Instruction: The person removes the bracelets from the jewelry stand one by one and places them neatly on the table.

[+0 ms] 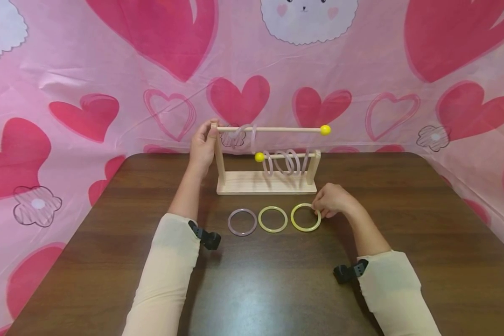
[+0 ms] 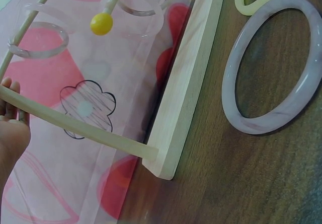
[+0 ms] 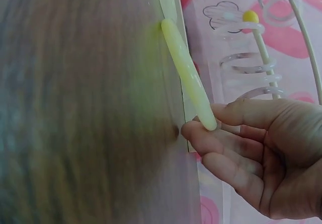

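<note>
Backdrop [image 1: 126, 56], head view: pink cloth printed with hearts, flowers and white fluffy shapes, behind a dark brown desk [image 1: 256, 289].
Wooden stand [image 1: 243, 187], head view: upright on the far part of the desk, its upper rod [image 1: 290, 129] and lower rod [image 1: 312, 155] each tipped with a yellow ball.
Hung rings, head view: pale rings [image 1: 253, 140] on the upper rod towards its left end, several more around the lower rod.
Desk rings, head view: purple ring [image 1: 242, 234], pale yellow ring [image 1: 273, 231] and bright yellow ring [image 1: 305, 229], left to right in front of the stand.
Left hand [image 1: 203, 144], head view: grip clasped round the top of the left post [image 1: 220, 158].
Right hand [image 1: 333, 199], head view: grip pinching the bright yellow ring at its right edge.
Sleeves [image 1: 164, 275], head view: cream, each with a black camera [image 1: 212, 241] strapped at the cuff.
Post, left wrist view: fingers show behind its top end; the purple ring lies on the desk near the stand's base, the pale yellow ring partly visible beyond.
Bright yellow ring, right wrist view: seen nearly edge-on, held between thumb and fingers; whether its far side touches the desk, I cannot tell.
</note>
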The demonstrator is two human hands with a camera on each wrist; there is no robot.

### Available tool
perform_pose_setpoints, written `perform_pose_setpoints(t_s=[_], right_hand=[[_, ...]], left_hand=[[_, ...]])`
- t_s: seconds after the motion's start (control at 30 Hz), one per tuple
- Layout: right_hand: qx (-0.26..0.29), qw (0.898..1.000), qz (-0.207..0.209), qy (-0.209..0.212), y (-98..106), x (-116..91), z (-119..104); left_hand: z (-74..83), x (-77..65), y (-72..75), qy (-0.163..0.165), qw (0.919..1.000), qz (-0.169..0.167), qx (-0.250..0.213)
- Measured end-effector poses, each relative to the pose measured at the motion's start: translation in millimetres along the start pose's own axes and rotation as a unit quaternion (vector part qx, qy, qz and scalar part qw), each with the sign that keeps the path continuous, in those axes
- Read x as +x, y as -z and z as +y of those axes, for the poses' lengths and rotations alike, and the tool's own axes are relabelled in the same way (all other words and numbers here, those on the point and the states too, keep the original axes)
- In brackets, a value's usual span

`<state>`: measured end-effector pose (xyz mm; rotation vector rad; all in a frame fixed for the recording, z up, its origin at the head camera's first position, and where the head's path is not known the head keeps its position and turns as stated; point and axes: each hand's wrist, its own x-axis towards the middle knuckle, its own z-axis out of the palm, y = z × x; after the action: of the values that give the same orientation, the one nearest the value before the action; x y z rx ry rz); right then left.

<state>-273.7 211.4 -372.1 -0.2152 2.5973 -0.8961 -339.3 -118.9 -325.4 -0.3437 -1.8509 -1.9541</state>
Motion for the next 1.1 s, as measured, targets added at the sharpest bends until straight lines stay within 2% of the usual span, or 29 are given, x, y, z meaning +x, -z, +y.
perform_pose_setpoints(t_s=[0.37,1.1], right_hand=[[-0.02,1.0,0.022,-0.002,1,-1,-4],[-0.078,0.996,0.035,-0.008,-1,-3,-13]], left_hand=[[1.4,-0.5,-0.6,0.015,0.9999,0.001,0.0],[2.9,0.4,0.5,0.011,0.9999,-0.004,0.008]])
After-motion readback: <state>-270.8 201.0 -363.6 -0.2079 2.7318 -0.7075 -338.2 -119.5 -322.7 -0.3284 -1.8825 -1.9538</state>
